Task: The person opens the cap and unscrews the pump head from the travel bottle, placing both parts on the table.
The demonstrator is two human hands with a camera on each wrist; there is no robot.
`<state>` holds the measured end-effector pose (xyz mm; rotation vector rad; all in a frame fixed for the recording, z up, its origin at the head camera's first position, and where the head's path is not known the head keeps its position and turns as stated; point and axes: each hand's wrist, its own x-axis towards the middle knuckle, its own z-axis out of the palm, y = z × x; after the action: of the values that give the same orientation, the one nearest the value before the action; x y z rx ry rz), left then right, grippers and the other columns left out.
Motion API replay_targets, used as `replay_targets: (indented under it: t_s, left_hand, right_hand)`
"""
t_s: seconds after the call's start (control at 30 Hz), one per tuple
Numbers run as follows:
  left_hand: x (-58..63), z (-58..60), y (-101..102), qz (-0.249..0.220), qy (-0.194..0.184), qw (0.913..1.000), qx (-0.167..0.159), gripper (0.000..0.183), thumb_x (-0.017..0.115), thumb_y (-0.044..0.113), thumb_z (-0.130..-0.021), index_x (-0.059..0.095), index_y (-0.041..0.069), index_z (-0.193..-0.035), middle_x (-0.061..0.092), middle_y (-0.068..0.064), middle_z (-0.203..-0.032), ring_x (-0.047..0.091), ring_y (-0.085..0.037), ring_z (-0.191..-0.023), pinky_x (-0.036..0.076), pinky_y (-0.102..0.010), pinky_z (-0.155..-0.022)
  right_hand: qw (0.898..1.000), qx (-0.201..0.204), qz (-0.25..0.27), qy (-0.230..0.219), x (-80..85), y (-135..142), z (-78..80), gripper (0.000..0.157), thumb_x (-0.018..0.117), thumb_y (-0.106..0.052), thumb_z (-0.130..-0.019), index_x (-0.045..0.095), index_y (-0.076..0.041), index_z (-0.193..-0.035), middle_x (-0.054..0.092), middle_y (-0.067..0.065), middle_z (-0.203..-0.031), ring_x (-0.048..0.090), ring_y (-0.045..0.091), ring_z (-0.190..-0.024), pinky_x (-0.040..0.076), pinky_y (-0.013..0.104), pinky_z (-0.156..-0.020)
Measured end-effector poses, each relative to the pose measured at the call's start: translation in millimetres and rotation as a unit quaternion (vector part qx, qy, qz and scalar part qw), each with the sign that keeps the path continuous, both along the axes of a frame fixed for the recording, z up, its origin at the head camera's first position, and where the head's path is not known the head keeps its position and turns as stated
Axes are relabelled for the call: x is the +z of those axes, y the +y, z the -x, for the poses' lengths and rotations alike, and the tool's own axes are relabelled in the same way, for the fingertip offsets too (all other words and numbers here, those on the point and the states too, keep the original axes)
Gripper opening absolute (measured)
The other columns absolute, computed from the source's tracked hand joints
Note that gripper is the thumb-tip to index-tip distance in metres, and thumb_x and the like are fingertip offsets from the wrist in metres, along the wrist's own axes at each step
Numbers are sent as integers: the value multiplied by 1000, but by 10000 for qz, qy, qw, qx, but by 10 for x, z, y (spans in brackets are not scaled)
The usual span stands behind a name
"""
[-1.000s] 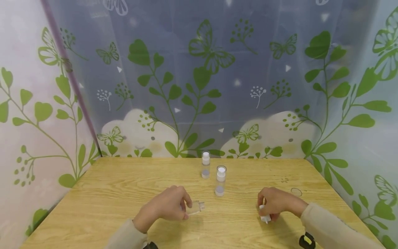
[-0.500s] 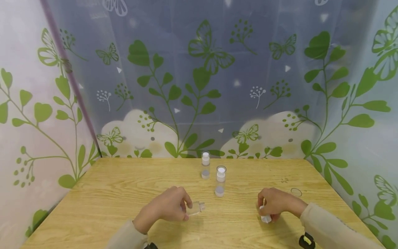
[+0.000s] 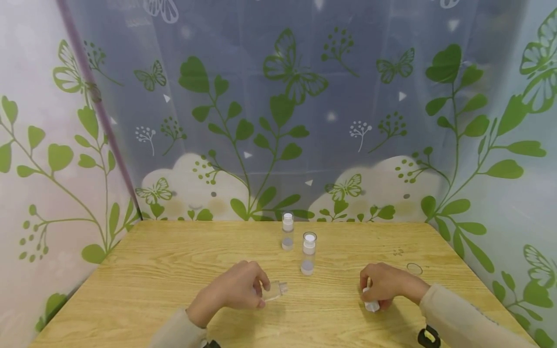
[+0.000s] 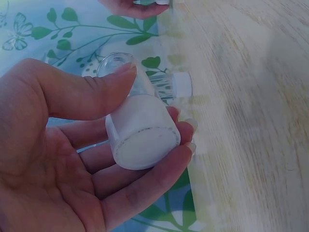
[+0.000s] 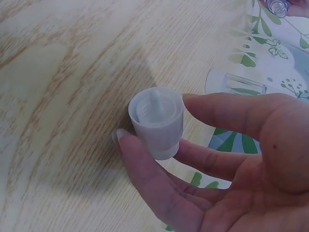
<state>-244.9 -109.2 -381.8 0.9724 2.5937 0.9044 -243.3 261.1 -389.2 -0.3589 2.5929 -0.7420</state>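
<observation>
My left hand [image 3: 241,285] holds a clear bottle [image 3: 274,290] low over the table, tilted with its open neck to the right. In the left wrist view the bottle's white base [image 4: 145,137] faces the camera, between thumb and fingers. To the right, my right hand [image 3: 383,282] pinches a white pump top [image 3: 371,305]. The right wrist view shows the hollow underside of this pump top [image 5: 157,121], with a short stem in its middle. Both hands are well apart.
Two clear bottles with white pump tops stand upright further back: a nearer bottle [image 3: 308,256] and a farther bottle [image 3: 287,232]. A thin ring outline [image 3: 415,268] lies on the wooden table [image 3: 187,251] by the right wrist. A patterned curtain [image 3: 243,121] rises behind.
The pump top in my right hand has tipped slightly, so the small stem seen below it earlier no longer shows in the head view. The left hand and bottle stay almost still.
</observation>
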Motion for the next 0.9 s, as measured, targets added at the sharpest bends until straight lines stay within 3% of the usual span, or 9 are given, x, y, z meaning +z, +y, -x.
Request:
replay_targets:
  t_s: [0.17, 0.4, 0.67, 0.9]
  left_hand:
    - [-16, -5, 14, -27, -84, 10000, -5, 25, 82, 3, -77, 77, 1, -101, 78, -9, -89, 70, -9, -74, 59, -24, -68]
    - [-65, -6, 103, -593, -698, 9957, -150, 27, 75, -2, -78, 68, -1, -104, 77, -6, -84, 67, -8, -68, 55, -22, -61]
    - [-217, -52, 272, -951, -305, 9948, -206, 32, 83, -2, -72, 76, 11, -101, 75, -4, -105, 68, -13, -92, 57, -21, -74]
    - [-305, -103, 357, -1499, -1038, 9829, -274, 30, 85, -12, -69, 74, -2, -95, 75, -13, -93, 70, -9, -78, 58, -17, -73]
  right_hand:
    - [9999, -106, -72, -62, 43, 9, 1, 10, 72, -12, -92, 66, -6, -96, 65, 9, -79, 64, 17, -55, 59, 33, -54]
    - [9992, 47, -219, 336, 174, 13, 12, 19, 73, -17, -94, 66, -3, -107, 65, 9, -82, 56, 16, -53, 55, 35, -55]
    - [9989, 152, -166, 419, 267, -41, 27, 24, 74, -17, -94, 67, -1, -111, 68, 16, -102, 65, 21, -65, 57, 37, -61]
    - [9983, 363, 26, 453, 279, -80, 39, 26, 72, -16, -95, 66, 1, -114, 66, 19, -107, 67, 21, -70, 57, 34, -62]
